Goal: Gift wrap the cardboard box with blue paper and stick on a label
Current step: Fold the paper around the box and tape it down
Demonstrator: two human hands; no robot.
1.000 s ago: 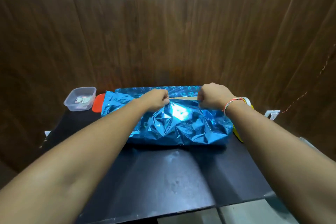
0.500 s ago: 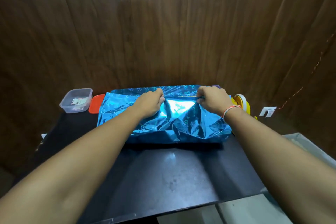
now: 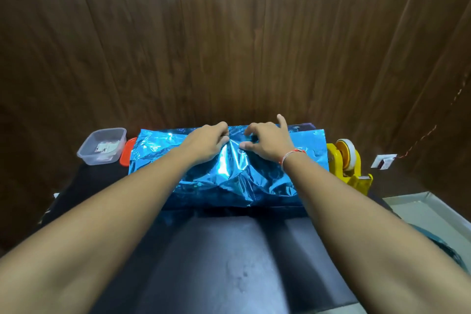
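Hands on a blue-wrapped parcel, seen from above and behind along two bare forearms. Blue paper (image 3: 229,173), shiny and crinkled, draped over a box-shaped bulk at the far middle of a dark counter (image 3: 229,262), close against a brown wood-panel wall (image 3: 229,33); cardboard itself fully covered and out of sight. Left hand (image 3: 207,144) resting on top of the parcel near its far edge, fingers curled and bunching a raised ridge of paper at the centre. Right hand (image 3: 267,139) just beside it, thumb and bent fingers pressed into the same ridge, one finger sticking up free; whether pinching or only pressing, hard to tell. Thin red-and-white thread bracelet (image 3: 293,154) on the right wrist. Clear plastic tub (image 3: 102,145) at the far left of the counter, small printed items inside, too small to read. Orange lid (image 3: 126,151) between the tub and the parcel, touching the paper's left edge. Yellow tape dispenser (image 3: 348,163) with a pale roll just right of the parcel. White wall socket (image 3: 383,160) further right, low on the panelling.
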